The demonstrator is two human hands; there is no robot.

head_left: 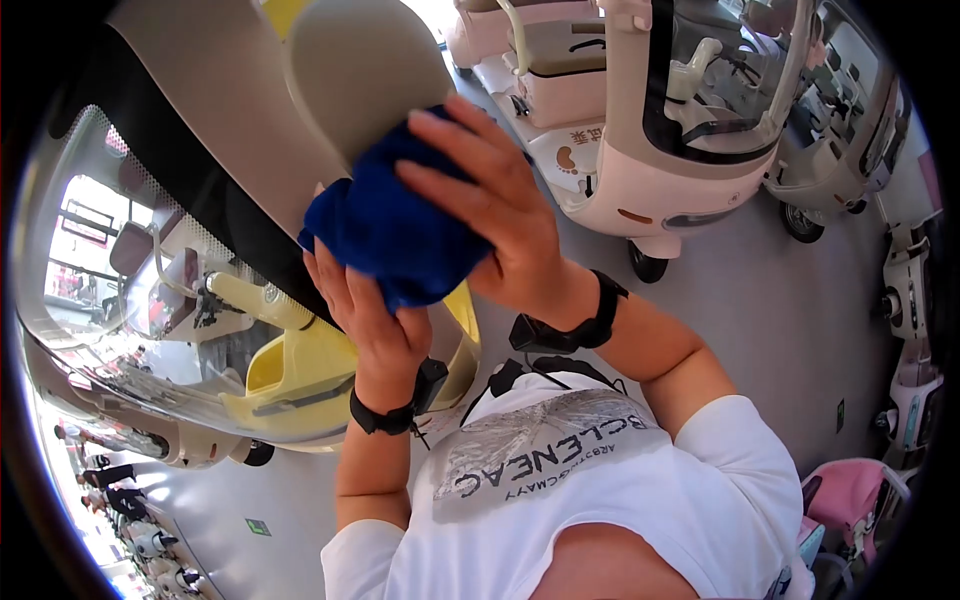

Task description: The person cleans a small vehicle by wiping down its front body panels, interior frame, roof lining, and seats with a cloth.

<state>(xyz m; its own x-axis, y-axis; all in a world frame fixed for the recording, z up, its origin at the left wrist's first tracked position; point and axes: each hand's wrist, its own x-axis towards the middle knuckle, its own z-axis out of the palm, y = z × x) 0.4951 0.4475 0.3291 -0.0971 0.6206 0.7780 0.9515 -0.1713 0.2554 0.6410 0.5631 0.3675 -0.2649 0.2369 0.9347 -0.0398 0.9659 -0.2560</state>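
Note:
A bunched blue cloth [395,225] is between my two hands, in front of the rounded beige mirror back [365,70] of a yellow and beige vehicle. My left hand [370,315] holds the cloth's lower edge, its fingers partly behind the fabric. My right hand [495,210] is on the cloth's upper right side, fingers curved over it and thumb hidden. The cloth overlaps the lower part of the beige piece. Beside it runs the vehicle's beige pillar [215,100], with a black-edged windshield [150,230] to the left.
A pale pink vehicle [660,190] with a front wheel stands at the upper right, a grey one [825,165] beyond it. Yellow bodywork [300,375] lies below the windshield. More vehicles line the right edge, near a pink seat [850,495]. Several people are at the far lower left.

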